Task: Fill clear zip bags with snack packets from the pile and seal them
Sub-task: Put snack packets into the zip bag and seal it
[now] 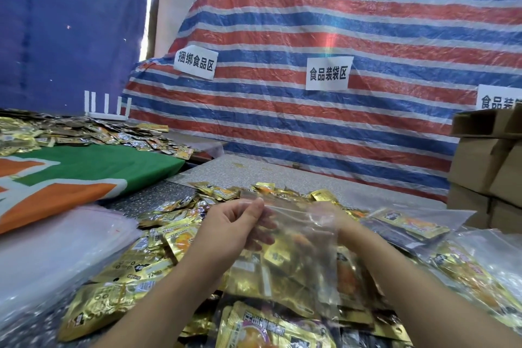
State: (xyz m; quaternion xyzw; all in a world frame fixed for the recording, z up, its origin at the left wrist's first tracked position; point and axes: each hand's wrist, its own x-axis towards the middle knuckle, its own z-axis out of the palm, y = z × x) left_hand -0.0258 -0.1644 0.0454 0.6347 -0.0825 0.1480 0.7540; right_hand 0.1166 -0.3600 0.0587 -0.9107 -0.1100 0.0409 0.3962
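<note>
Head view: the left hand point(234, 220) pinches the top edge of a clear zip bag point(296, 234) held above the pile of snack packets point(158, 257) on the table point(254, 169); the right hand point(327, 220), seen through the film, grips the opposite edge. The bag is probably light, limp and slippery, best held at its stiffer zip strip.

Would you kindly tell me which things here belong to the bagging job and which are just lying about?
Belonging to the job:
- clear zip bag, gripped by the left hand and right hand
- snack packets piled on the table
- filled bags
- empty bags

Just lying about:
- cardboard boxes
- white router
- green and orange cloth
- paper signs
</note>
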